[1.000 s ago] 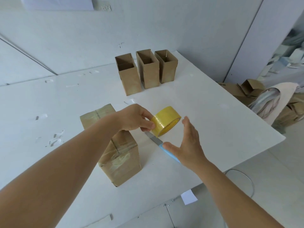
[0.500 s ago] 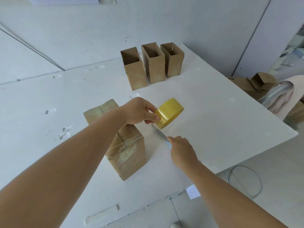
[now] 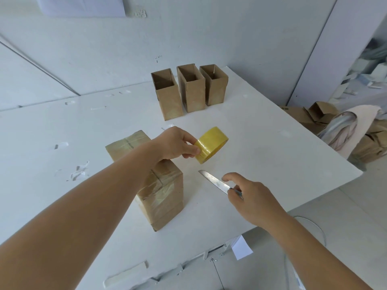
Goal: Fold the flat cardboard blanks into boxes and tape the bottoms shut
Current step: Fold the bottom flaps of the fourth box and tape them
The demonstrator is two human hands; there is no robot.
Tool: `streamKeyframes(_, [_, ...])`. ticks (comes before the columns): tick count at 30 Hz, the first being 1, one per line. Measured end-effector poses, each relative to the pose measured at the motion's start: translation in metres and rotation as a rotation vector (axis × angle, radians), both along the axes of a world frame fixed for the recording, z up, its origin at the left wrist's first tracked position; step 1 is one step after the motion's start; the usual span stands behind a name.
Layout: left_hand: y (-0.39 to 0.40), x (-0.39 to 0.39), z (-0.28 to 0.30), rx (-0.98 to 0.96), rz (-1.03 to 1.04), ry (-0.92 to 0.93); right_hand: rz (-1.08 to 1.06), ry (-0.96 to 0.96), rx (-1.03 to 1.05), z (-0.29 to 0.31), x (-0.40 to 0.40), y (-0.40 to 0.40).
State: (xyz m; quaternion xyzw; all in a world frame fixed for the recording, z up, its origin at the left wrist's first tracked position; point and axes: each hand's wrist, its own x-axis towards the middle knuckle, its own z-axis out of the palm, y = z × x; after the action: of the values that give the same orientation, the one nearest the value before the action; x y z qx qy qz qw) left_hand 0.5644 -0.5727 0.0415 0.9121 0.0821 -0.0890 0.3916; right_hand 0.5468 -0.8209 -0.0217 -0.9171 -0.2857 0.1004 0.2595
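Three open-topped boxes point(image 3: 189, 91) stand side by side at the far edge of the white table point(image 3: 272, 147), upright and touching or nearly so. Nearer to me lies a fourth box point(image 3: 159, 191), on its side, with clear tape across its closed flaps. My left hand point(image 3: 178, 143) reaches over that box and pinches the yellow roll of tape point(image 3: 211, 144) between thumb and fingers, holding it in the air above the table. My right hand point(image 3: 251, 197) grips the handle of a knife point(image 3: 215, 182) between thumb and curled fingers, the forefinger lifted free, and the bare metal blade points toward the taped box, just beside it. Off the table's right side, a heap of cardboard point(image 3: 326, 116) sits on the floor.
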Motion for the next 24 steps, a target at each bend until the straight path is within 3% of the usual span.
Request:
streamKeyframes(5, [0.002, -0.004, -0.001, 0.009, 0.013, 0.002, 0.039, -0.066, -0.002, 0.033, -0.015, -0.007])
streamKeyframes(11, [0.003, -0.010, -0.002, 0.000, 0.025, -0.011, 0.088, -0.301, -0.111, 0.054, -0.023, 0.014])
streamKeyframes(24, [0.006, -0.013, -0.005, 0.050, -0.012, 0.015, 0.151, -0.420, -0.338, 0.064, -0.019, 0.049])
